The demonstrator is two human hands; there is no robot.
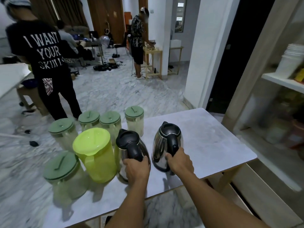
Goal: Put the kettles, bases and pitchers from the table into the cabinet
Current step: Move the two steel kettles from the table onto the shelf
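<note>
Kettles first: two polished steel kettles with black lids and black handles stand on the pale marble-look bench (213, 137), one in each grip. My left hand (137, 168) is clamped around the handle of the left steel kettle (131, 150); my right hand (180, 160) is clamped around the handle of the right steel kettle (167, 143). Whether either base has cleared the bench, I cannot tell. Both arms reach forward, wrists straight, knuckles up, so each kettle should hang upright when carried. No separate bases are visible. A lime-green plastic pitcher (95, 153) stands just beside the left kettle, with five clear pitchers with sage-green lids (63, 171) around it. The open wooden cabinet (283, 83) stands at my right, its shelves partly filled.
</note>
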